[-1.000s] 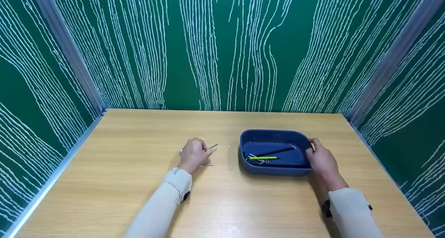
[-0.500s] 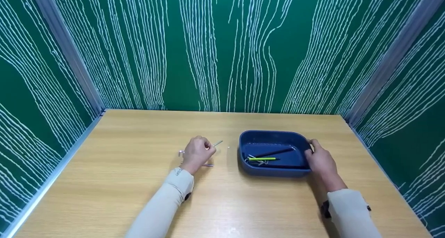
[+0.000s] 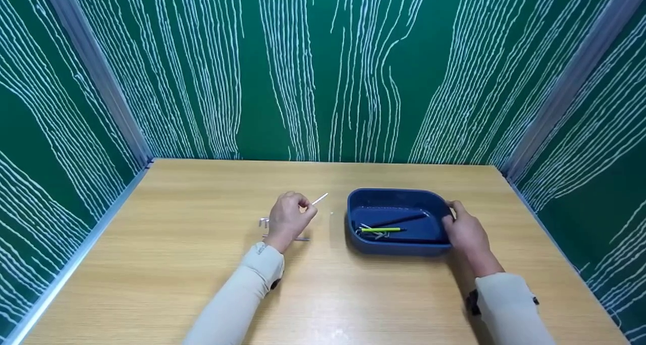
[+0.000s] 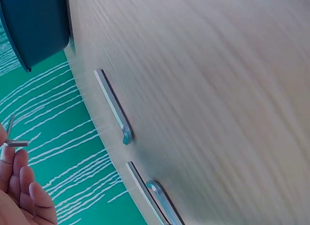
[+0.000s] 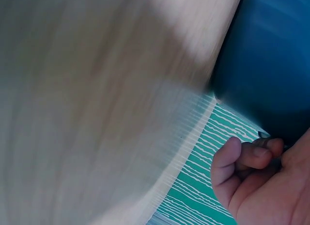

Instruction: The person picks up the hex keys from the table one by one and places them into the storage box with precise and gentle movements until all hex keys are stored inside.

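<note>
My left hand pinches a silver hex key between thumb and fingertips, raised over the table with its long arm pointing up and right. In the left wrist view, the short bent end of this hex key shows at the fingertips. Below lie several more L-shaped hex keys on the wood, partly covered by the left hand in the head view. My right hand grips the right end of a dark blue bin, thumb on the rim. Its fingers curl at the bin's side in the right wrist view.
Inside the bin lie a yellow-green pen-like stick, a dark rod and several small silver pieces. Green walls with white wavy lines enclose the wooden table at the back and sides.
My left hand has lifted the hex key off the table and moved slightly up and right, tilting it more upright. The right hand and the bin stay nearly still.
</note>
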Motion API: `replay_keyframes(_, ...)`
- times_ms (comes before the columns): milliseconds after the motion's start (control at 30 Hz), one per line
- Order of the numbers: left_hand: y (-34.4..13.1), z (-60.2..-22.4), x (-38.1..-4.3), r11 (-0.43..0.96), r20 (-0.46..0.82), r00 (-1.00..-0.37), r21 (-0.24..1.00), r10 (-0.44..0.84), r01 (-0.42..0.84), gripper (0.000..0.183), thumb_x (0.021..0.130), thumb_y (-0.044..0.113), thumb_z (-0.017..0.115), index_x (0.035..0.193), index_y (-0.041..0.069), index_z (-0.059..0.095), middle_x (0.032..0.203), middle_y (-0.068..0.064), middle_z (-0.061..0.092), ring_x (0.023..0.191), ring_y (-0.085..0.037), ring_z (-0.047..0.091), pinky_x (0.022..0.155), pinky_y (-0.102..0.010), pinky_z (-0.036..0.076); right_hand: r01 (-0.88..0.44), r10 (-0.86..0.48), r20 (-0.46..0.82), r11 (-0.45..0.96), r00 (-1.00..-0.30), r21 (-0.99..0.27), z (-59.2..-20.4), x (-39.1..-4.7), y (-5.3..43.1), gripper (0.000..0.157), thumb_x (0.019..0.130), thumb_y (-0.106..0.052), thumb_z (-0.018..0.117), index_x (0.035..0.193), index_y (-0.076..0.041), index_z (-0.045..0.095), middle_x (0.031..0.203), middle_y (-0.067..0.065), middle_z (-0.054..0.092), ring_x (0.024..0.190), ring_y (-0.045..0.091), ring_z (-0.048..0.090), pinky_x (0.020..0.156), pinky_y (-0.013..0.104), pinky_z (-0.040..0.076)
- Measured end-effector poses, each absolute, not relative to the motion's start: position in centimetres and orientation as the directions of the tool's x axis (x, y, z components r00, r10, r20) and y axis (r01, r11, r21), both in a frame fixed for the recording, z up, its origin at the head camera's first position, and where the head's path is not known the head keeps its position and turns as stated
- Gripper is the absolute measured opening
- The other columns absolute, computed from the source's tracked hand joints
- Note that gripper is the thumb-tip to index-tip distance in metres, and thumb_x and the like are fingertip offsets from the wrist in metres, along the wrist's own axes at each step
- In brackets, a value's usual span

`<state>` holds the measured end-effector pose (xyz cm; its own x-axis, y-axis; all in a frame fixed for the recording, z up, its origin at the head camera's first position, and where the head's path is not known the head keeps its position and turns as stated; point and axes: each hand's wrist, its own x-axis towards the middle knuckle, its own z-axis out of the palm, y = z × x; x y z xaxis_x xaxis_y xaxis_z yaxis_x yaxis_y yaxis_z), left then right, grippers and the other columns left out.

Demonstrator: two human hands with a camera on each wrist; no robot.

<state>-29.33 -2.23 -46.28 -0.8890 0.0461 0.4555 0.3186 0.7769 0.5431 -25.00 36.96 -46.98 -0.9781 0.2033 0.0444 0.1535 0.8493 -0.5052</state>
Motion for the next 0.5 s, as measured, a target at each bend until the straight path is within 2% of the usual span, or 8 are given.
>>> replay_keyframes(200,-1.81,-46.10,-28.99,0.770,0.466,-0.884,0.548,0.044,0.327,0.013,0.072,0.032,0.059,0.069,0.020,0.061,0.074,0.002,0.058,0.068,-0.009,0.045,0.055,-0.023,0.039,0.144,0.203,0.066,0.855,-0.977,-0.499,-46.91,-24.96,36.80,0.042,0.091,-0.027,0.033,0.131,-0.013,0.031,0.112,0.028,0.051,0.081,0.030,0.049,0.068,0.045,0.039)
replay_keyframes(500,-1.36,-45.98,-28.93,0.758,0.502,-0.865,0.554,0.026,0.344,0.012,0.073,0.034,0.059,0.071,0.022,0.061,0.073,0.009,0.054,0.068,-0.007,0.045,0.055,-0.021,0.038,0.143,0.204,0.070,0.858,-0.977,-0.494,-46.77,-24.80,36.88,0.043,0.091,-0.027,0.033,0.132,-0.013,0.030,0.109,0.027,0.052,0.079,0.030,0.048,0.064,0.042,0.038)
